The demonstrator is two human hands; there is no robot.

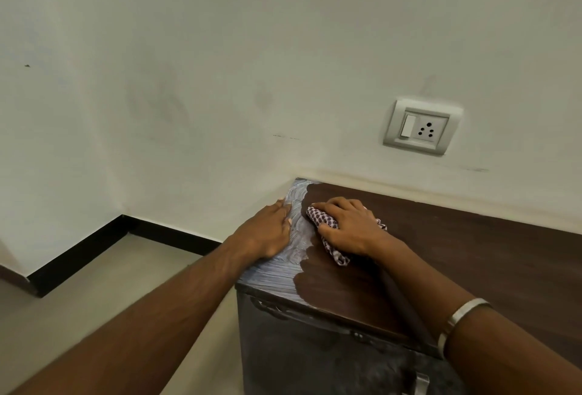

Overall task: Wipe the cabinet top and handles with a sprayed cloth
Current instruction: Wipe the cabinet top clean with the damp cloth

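Low and right of centre in the frame, a dark brown cabinet (472, 246) stands against a pale wall (220, 64), its top running off toward the right edge. The left end of the top carries a greyish, swirled film of streaks (283, 264), while the wood further right looks dark and even. The left hand (267, 231) lies flat on that streaked patch near the cabinet's left edge, fingers straight and together, gripping nothing. Just beside it to the right, the right hand (346, 227) presses down on a bunched cloth (324, 223) with a small dark-and-white pattern; the fingers curl over the wad and one tail of the cloth pokes out below the palm, toward the lower right. The cloth sits right at the border between the streaked part and the dark part. A silver bangle (456, 319) circles the right forearm at the lower right of the frame, and that forearm hides part of the cabinet's front edge. On the cabinet front, below the top, a dark handle (274, 308) shows, and a pale metal fitting (420, 383) shows at the bottom edge. On the wall, upper right of the cabinet, is a white switch and socket plate (420, 127). At the left, a black skirting board (94, 249) meets the beige floor (78, 306).
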